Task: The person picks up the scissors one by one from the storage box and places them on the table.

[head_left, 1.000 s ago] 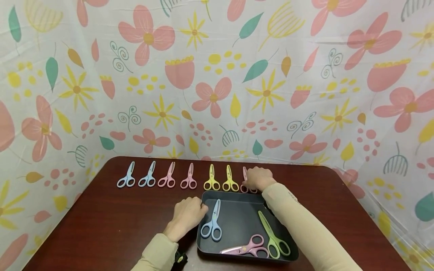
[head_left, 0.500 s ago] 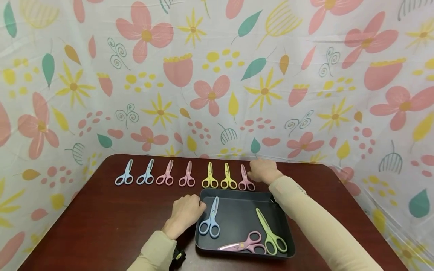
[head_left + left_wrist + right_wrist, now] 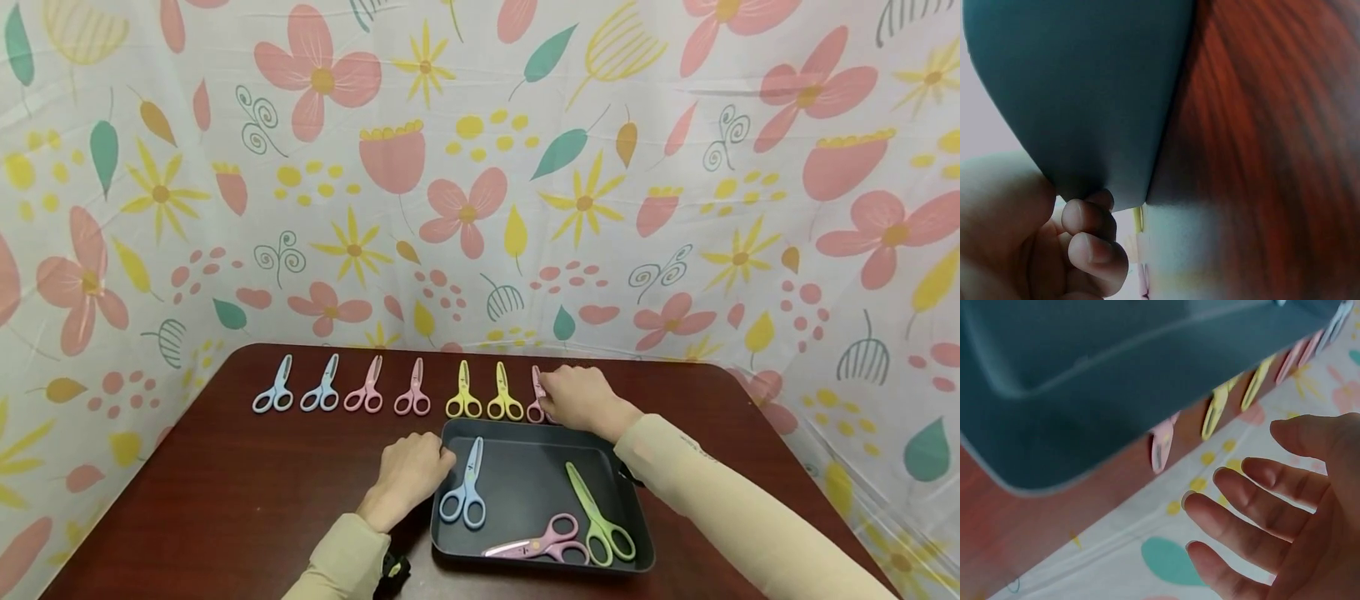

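My left hand grips the dark grey tray at its left far corner, thumb at the rim and fingers curled underneath in the left wrist view. In the tray lie blue scissors, pink scissors and green scissors. Beyond its far rim, my right hand hovers by the rightmost pink scissors, hiding part of them in the head view. From the right wrist, that hand shows spread, loosely bent fingers holding nothing, apart from the pink scissors.
Along the table's back runs a row: blue scissors at the left, a second blue pair, two pink pairs and two yellow pairs. Behind the brown table hangs a flowered curtain.
My right hand shifted right, uncovering the rightmost pink scissors, then came back left and partly covers them again. The left hand stays on the tray, and the scissors have not visibly moved.
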Available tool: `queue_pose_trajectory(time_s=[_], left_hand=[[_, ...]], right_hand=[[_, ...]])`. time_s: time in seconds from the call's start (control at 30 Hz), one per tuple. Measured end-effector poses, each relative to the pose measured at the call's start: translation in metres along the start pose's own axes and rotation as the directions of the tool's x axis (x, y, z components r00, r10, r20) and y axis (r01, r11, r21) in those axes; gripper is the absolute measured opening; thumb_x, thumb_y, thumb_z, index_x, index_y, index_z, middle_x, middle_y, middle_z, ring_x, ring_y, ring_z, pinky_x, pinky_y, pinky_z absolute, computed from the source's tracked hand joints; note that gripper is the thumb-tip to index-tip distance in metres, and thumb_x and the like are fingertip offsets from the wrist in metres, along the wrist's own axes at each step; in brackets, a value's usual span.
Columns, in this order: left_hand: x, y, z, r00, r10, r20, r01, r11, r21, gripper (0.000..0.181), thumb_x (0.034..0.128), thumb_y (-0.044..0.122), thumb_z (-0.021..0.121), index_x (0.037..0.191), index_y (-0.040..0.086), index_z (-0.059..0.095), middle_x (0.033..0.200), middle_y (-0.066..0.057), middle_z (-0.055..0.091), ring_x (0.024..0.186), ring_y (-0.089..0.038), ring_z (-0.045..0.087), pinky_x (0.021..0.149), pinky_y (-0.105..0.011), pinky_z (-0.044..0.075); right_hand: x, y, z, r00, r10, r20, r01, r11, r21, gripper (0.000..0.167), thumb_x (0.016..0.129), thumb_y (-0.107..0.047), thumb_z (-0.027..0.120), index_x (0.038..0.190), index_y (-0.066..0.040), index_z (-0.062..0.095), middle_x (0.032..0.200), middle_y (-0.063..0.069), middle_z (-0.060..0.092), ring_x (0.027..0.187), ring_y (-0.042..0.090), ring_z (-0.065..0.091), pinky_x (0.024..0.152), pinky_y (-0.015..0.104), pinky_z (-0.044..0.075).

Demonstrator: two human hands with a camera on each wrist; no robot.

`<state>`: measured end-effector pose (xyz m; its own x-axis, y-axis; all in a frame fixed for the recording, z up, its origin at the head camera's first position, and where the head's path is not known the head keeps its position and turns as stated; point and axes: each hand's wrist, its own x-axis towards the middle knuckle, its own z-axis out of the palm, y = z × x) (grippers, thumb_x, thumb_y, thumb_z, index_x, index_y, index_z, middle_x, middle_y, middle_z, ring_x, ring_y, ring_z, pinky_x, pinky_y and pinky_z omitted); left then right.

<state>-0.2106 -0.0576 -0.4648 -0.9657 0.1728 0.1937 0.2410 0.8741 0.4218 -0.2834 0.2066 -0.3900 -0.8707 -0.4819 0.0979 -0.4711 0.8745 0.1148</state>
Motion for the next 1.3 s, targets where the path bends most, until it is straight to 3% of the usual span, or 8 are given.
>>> queue_pose_trajectory(time_s=[0.27, 0.43, 0.53, 0.9, 1.1, 1.3], left_hand=[[0.002, 0.0, 0.001, 1.0, 0.0, -0.002, 0.0, 1.0, 0.004, 0.034, 0.081, 0.021, 0.056, 0.05, 0.017, 0.043, 0.046, 0.004, 0.035, 0.041, -0.017, 0.038, 0.041, -0.035, 0.03], [0.003, -0.001, 0.0, 1.0, 0.001, -0.01, -0.001, 1.0, 0.004, 0.034, 0.081, 0.021, 0.056, 0.05, 0.016, 0.043, 0.046, 0.003, 0.035, 0.041, -0.017, 0.038, 0.041, -0.035, 0.03], [0.002, -0.001, 0.001, 1.0, -0.007, -0.004, 0.007, 1.0, 0.007, 0.034, 0.0812, 0.021, 0.056, 0.05, 0.016, 0.044, 0.046, 0.003, 0.036, 0.041, -0.017, 0.039, 0.042, -0.035, 0.03], [0.001, -0.001, 0.0, 1.0, 0.0, -0.015, 0.0, 1.0, -0.004, 0.035, 0.0814, 0.019, 0.056, 0.049, 0.016, 0.043, 0.046, 0.004, 0.033, 0.04, -0.016, 0.036, 0.041, -0.033, 0.028], [0.0, -0.001, 0.001, 1.0, -0.005, 0.015, 0.005, 1.0, -0.012, 0.035, 0.0822, 0.02, 0.055, 0.05, 0.016, 0.043, 0.046, 0.004, 0.033, 0.04, -0.016, 0.037, 0.041, -0.033, 0.028], [0.0, -0.001, -0.001, 1.0, -0.006, 0.003, 0.006, 1.0, -0.008, 0.035, 0.0818, 0.02, 0.056, 0.05, 0.016, 0.043, 0.046, 0.003, 0.034, 0.041, -0.017, 0.038, 0.042, -0.034, 0.03]], right_hand=[[-0.027, -0.021, 0.006, 0.981, -0.185, -0.052, 0.185, 0.983, -0.002, 0.015, 0.086, -0.026, 0.072, 0.085, -0.015, 0.061, 0.064, -0.004, 0.053, 0.055, 0.013, 0.054, 0.048, 0.035, 0.043], [-0.04, -0.027, 0.005, 0.936, -0.353, 0.015, 0.352, 0.935, 0.029, 0.015, 0.085, -0.026, 0.072, 0.083, -0.018, 0.059, 0.068, -0.007, 0.053, 0.061, 0.011, 0.056, 0.053, 0.036, 0.046], [-0.049, -0.029, 0.003, 0.909, -0.414, 0.053, 0.411, 0.909, 0.066, 0.013, 0.085, -0.025, 0.072, 0.085, -0.018, 0.061, 0.071, -0.007, 0.053, 0.063, 0.01, 0.055, 0.054, 0.035, 0.045], [-0.092, -0.045, 0.012, 0.867, -0.478, 0.143, 0.453, 0.874, 0.175, 0.026, 0.082, -0.028, 0.074, 0.068, -0.024, 0.052, 0.069, -0.013, 0.039, 0.061, 0.003, 0.041, 0.053, 0.025, 0.036], [-0.106, -0.041, 0.015, 0.863, -0.49, 0.123, 0.45, 0.856, 0.256, 0.027, 0.082, -0.027, 0.075, 0.067, -0.027, 0.053, 0.071, -0.016, 0.036, 0.061, 0.0, 0.035, 0.053, 0.024, 0.032], [-0.111, -0.039, 0.017, 0.863, -0.489, 0.125, 0.455, 0.861, 0.226, 0.03, 0.076, -0.027, 0.079, 0.068, -0.028, 0.051, 0.075, -0.016, 0.035, 0.063, 0.002, 0.035, 0.056, 0.026, 0.031]])
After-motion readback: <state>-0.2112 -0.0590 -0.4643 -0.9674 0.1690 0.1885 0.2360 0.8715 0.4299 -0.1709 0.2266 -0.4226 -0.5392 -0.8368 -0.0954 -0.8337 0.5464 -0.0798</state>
